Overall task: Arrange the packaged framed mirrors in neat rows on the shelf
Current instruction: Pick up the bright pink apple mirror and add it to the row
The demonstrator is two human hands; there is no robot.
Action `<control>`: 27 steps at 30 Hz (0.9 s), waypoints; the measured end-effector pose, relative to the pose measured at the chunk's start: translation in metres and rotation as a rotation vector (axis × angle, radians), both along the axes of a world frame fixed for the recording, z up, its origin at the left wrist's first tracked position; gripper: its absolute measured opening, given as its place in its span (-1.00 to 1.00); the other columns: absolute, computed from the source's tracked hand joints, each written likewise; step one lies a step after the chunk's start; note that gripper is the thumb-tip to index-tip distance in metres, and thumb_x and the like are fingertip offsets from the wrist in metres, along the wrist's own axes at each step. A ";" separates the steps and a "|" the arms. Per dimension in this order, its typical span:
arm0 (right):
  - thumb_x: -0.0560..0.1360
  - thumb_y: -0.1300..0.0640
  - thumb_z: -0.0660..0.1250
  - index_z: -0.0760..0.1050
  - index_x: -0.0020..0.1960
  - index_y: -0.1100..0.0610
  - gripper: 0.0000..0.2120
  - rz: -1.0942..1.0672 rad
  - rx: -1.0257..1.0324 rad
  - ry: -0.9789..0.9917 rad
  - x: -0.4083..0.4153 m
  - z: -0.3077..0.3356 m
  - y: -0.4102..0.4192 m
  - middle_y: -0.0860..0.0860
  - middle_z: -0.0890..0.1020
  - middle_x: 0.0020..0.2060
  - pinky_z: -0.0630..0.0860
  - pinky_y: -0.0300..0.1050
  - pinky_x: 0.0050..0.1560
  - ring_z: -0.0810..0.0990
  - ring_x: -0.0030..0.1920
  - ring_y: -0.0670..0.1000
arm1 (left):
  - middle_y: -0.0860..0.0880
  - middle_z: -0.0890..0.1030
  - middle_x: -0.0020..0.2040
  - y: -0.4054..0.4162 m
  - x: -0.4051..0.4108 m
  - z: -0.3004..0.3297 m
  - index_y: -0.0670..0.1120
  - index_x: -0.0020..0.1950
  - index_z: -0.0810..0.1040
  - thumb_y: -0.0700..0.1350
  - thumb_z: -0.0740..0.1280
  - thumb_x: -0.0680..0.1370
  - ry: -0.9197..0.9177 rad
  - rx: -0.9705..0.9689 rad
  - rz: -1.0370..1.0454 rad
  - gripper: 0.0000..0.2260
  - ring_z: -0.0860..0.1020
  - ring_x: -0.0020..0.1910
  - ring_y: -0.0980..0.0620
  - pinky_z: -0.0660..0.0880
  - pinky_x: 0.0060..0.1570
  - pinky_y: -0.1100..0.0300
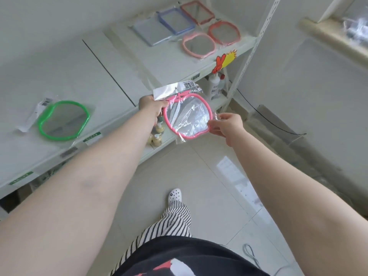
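A pink apple-shaped framed mirror (188, 116) in a clear plastic bag hangs in the air in front of the white shelf (163, 62). My left hand (152, 105) grips its top left by the header card. My right hand (227, 124) pinches its right edge. A green-framed packaged mirror (63, 120) lies alone on the shelf at the left. At the far end of the shelf lie two pale pink round mirrors (199, 44), a blue rectangular one (176, 20), a red rectangular one (198, 11) and a grey one (151, 31), close together.
A lower shelf holds white bottles (215, 86) and small yellow pump bottles (157, 134). A red and yellow sign (225, 60) sticks out from the shelf edge. A white upright post (249, 56) closes the shelf's right end. Tiled floor lies below.
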State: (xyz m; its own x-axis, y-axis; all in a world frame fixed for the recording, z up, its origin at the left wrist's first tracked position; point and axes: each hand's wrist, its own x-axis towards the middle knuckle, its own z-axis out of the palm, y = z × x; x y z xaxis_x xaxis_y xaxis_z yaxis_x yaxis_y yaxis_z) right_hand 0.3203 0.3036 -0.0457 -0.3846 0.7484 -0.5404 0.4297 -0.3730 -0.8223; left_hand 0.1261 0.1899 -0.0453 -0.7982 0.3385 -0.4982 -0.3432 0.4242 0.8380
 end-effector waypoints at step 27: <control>0.37 0.30 0.45 0.52 -0.38 0.11 -0.78 0.357 0.089 -0.123 -0.223 -0.001 0.201 0.16 0.61 -0.37 0.52 -0.03 -0.23 0.57 -0.39 0.09 | -0.08 0.61 -0.16 0.168 -0.179 -0.005 -0.15 0.05 0.63 -0.24 0.45 0.40 0.061 -0.137 0.347 -0.77 0.55 -0.24 -0.01 0.44 -0.23 0.20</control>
State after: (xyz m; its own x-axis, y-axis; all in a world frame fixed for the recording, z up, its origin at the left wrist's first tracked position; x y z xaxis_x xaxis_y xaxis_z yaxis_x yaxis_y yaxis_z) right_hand 0.0970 0.5047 -0.0463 -0.5659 0.6251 -0.5376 0.6169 -0.1115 -0.7791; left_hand -0.0532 0.3580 -0.0503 -0.8835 -0.0240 -0.4678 -0.4371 0.4011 0.8050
